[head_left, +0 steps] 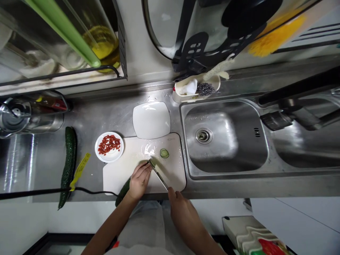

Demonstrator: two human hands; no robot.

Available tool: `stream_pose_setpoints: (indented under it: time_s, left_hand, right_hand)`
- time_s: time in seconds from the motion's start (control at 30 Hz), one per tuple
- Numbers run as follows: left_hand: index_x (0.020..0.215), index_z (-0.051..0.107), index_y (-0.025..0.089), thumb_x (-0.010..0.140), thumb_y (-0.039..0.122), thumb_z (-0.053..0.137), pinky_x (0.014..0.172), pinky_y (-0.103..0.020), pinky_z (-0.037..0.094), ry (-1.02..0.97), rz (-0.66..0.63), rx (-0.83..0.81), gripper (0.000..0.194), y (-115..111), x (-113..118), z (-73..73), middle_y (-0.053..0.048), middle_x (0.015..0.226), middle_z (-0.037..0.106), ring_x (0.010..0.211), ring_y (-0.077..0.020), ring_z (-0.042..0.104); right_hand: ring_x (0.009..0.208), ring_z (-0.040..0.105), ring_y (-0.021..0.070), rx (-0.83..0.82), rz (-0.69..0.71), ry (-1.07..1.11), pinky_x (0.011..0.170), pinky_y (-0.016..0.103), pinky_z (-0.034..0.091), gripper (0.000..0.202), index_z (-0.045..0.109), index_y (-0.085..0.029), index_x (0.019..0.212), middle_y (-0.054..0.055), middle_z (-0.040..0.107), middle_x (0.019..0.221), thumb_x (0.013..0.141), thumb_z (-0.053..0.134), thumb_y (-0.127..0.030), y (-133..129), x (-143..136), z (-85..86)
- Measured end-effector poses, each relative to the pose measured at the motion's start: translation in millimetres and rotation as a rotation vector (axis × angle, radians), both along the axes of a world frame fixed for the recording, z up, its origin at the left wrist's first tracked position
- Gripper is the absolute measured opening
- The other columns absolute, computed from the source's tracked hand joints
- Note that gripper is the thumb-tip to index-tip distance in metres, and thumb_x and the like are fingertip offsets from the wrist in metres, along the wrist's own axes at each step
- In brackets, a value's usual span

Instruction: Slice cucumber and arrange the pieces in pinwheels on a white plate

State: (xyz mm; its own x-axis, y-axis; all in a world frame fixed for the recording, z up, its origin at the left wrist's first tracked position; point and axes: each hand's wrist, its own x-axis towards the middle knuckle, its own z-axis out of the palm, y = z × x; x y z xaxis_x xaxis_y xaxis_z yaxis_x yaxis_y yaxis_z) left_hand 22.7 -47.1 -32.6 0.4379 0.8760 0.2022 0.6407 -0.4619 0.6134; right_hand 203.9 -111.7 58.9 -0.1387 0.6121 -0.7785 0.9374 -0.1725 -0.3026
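My left hand (140, 180) is wrapped over a dark green cucumber (123, 192) that lies across the near edge of the white cutting board (117, 173). In my right hand (176, 198) is the handle of a knife (159, 176), its blade angled up and left to the cucumber's cut end beside my left fingertips. Pale green cucumber slices (164, 153) rest on the board, right of the blade. Part of the cucumber is hidden under my left hand and wrist.
A white square plate (151, 120) touches the board's far edge; a bowl of red berries (109, 147) sits at its left corner. Another cucumber (69, 163) lies farther left, near a black cable (34, 193). A sink (225, 141) is at right, a sponge holder (196, 88) behind.
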Motion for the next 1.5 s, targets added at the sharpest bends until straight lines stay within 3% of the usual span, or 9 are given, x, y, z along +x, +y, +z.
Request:
stream_pose_setpoints:
  time_s: [0.73, 1.17, 1.5]
  left_hand:
    - [0.106, 0.063, 0.019, 0.087, 0.012, 0.052, 0.092, -0.041, 0.054, -0.001, 0.005, 0.035, 0.024, 0.6, -0.4, -1.7, -0.005, 0.1, 0.07, 0.106, -0.02, 0.061]
    - [0.113, 0.061, 0.02, 0.085, 0.007, 0.054, 0.093, -0.042, 0.053, -0.008, -0.012, 0.024, 0.032, 0.5, -0.3, -0.8, -0.005, 0.103, 0.069, 0.109, -0.0207, 0.06]
    - [0.112, 0.062, 0.02, 0.085, 0.009, 0.053, 0.094, -0.043, 0.053, 0.01, -0.018, 0.017, 0.03, -0.6, -1.5, -3.1, -0.005, 0.105, 0.069, 0.109, -0.0211, 0.06]
  right_hand:
    - [0.083, 0.065, 0.02, -0.071, -0.037, 0.079, 0.064, 0.025, 0.045, 0.043, 0.053, -0.016, 0.116, 0.011, 0.065, 0.095, 0.085, 0.026, -0.001, 20.2, 0.5, -0.3]
    - [0.085, 0.063, 0.0181, 0.039, -0.026, 0.096, 0.072, 0.025, 0.045, 0.041, 0.05, -0.015, 0.12, 0.01, 0.064, 0.094, 0.088, 0.027, -0.003, 15.0, -4.7, -19.9]
    - [0.086, 0.063, 0.0179, 0.04, -0.025, 0.08, 0.072, 0.024, 0.046, 0.041, 0.05, -0.013, 0.123, 0.013, 0.064, 0.098, 0.089, 0.027, -0.006, 26.0, -9.5, -23.4]
